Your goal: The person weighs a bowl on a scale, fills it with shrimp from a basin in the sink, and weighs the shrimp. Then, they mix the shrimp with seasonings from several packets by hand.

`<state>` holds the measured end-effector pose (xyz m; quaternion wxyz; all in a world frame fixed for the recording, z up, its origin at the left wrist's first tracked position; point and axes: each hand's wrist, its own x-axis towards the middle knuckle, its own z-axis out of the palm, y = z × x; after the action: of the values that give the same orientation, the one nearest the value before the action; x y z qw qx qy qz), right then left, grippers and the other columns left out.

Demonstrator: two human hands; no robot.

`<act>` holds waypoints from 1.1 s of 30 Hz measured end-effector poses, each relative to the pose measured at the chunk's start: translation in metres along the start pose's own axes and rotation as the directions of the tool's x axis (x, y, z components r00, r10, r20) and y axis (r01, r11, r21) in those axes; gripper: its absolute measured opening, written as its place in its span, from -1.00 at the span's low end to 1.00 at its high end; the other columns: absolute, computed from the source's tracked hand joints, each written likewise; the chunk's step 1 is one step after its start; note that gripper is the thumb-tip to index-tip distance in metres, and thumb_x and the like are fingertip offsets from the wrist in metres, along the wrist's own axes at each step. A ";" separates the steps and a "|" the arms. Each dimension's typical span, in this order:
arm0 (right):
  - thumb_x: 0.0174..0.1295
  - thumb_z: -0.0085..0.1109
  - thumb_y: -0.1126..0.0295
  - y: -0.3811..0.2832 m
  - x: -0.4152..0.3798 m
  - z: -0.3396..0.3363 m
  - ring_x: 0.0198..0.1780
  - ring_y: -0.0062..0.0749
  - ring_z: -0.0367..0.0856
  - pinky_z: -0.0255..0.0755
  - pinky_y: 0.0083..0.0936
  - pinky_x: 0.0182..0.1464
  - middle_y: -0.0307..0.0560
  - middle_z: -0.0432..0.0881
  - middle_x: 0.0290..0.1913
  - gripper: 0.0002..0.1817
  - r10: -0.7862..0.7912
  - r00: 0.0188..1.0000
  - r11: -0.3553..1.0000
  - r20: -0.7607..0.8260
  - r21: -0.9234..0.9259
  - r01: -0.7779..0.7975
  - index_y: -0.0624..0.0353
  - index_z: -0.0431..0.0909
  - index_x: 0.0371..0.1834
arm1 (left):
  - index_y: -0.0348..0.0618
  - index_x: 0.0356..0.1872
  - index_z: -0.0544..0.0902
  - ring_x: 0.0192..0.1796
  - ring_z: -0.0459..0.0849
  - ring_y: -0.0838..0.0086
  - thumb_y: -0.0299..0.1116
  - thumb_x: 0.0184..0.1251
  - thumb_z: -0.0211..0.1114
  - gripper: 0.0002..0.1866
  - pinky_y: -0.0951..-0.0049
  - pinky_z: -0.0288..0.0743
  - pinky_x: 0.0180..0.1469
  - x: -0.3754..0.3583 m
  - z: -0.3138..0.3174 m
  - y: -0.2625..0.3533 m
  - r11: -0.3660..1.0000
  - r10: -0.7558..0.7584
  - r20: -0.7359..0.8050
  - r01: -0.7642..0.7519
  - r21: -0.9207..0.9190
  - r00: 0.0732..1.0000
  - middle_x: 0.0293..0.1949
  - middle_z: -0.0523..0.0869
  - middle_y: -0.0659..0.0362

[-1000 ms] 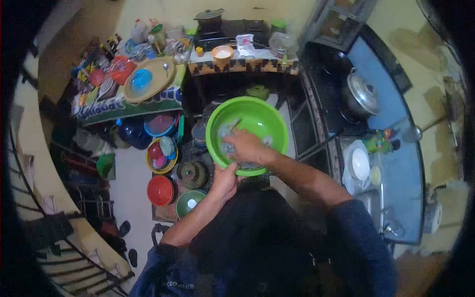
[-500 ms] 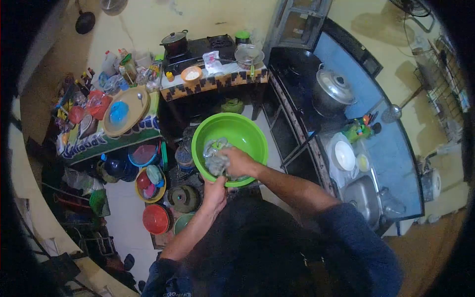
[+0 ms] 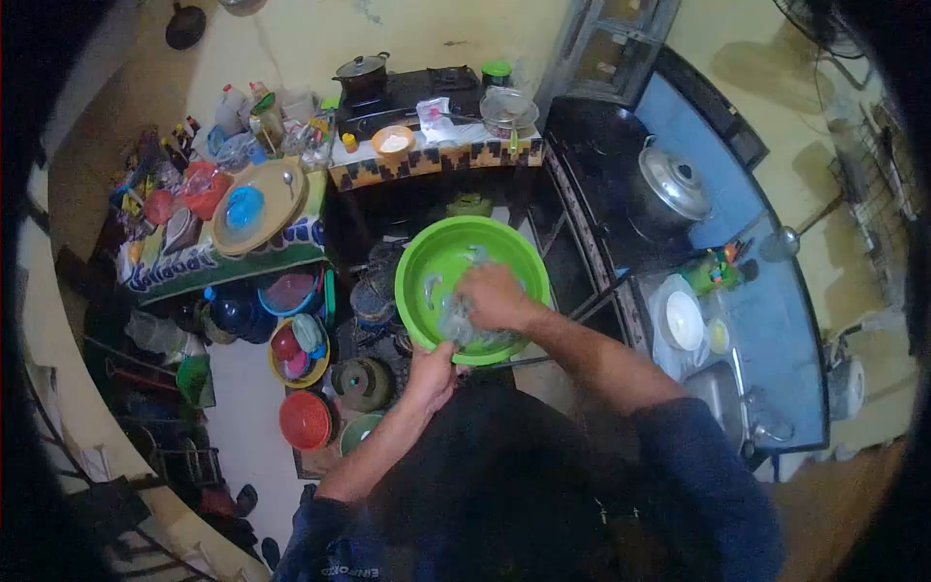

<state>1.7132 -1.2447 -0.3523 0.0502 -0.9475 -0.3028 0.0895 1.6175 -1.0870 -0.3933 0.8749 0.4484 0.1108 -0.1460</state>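
Here the right hand [image 3: 495, 296] grips wet clear stuff (unidentifiable) [image 3: 456, 315] inside the green basin [image 3: 436, 257].

Open air above green basin [image 3: 441, 267]; floor clutter w/ bowls [image 3: 296, 344] left, counter [image 3: 776, 320] right.

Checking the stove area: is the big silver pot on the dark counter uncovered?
No, the silver pot on the dark counter has its lid on, knob up.

Round green plastic basin [image 3: 441, 267] held centre, right hand [image 3: 493, 296] inside it, left hand [image 3: 432, 373] at its near rim. Patterned stove table [image 3: 436, 160] behind; steel lidded pot [image 3: 676, 184] on the counter to the right.
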 end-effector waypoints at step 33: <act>-0.05 0.28 -0.07 -0.072 0.014 0.007 0.02 0.08 0.53 0.38 -0.02 0.11 0.14 0.45 0.10 -0.39 -0.059 0.983 0.991 -0.174 -0.130 0.036 -0.04 0.51 0.07 | 0.09 0.27 0.15 -0.11 0.60 0.35 -0.61 0.20 0.06 -0.39 0.38 0.63 -0.36 -0.044 -0.047 0.034 0.997 0.070 -0.142 -0.065 0.037 0.987 0.03 0.48 0.12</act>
<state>1.6819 -1.1778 -0.3505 0.0191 -0.9455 -0.3248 -0.0158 1.5852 -1.0225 -0.3804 0.8618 0.4751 0.1557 -0.0856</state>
